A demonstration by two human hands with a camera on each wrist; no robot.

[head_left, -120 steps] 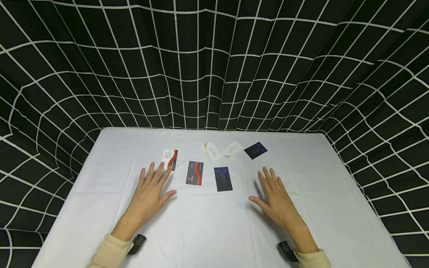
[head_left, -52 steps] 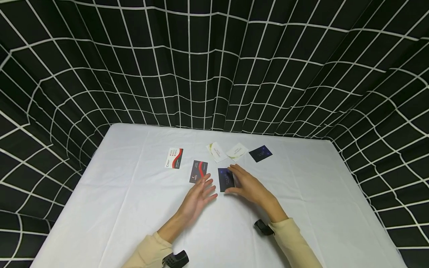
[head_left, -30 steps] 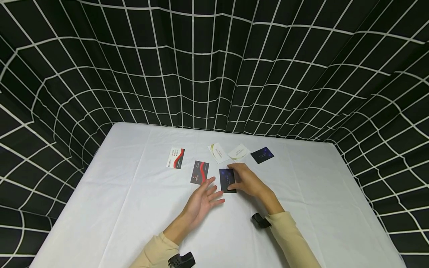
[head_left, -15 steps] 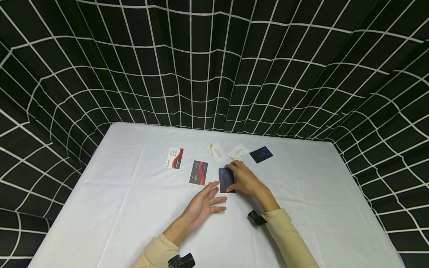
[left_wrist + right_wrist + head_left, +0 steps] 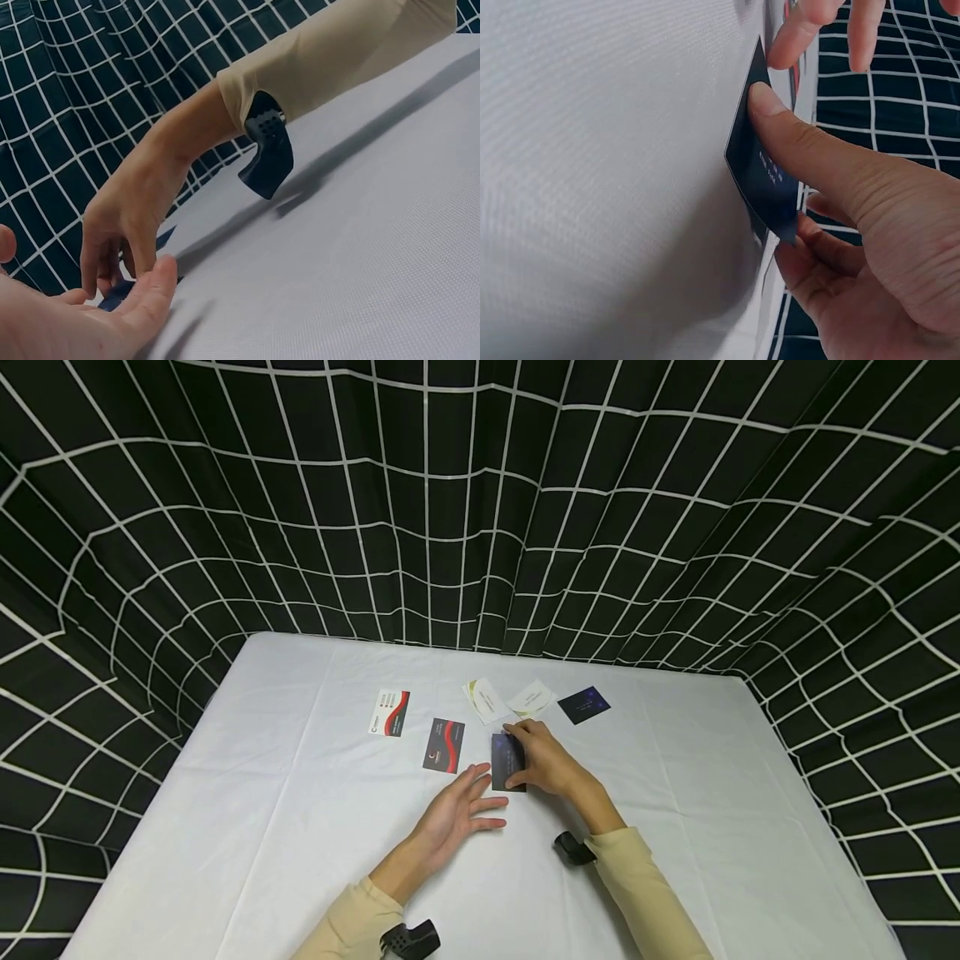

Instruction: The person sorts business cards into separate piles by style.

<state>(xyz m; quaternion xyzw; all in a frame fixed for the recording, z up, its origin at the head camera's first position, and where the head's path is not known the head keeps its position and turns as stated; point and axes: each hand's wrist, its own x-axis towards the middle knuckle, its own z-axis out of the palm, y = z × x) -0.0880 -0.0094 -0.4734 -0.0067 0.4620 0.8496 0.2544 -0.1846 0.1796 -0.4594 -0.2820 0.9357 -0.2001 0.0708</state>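
The right hand (image 5: 551, 764) pinched the dark blue business card (image 5: 507, 760), tilted up off the white tablecloth (image 5: 300, 827) beside the red-and-black card (image 5: 443, 746), while the left hand (image 5: 453, 810) lay open alongside; so thin an edge grip risked the card slipping flat again.

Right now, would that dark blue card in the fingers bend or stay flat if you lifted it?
The dark blue card probably bends slightly: it looks thin. It stays flat while the right hand pinches it, so likely springy. Probably very light, since fingertips alone tilt it.
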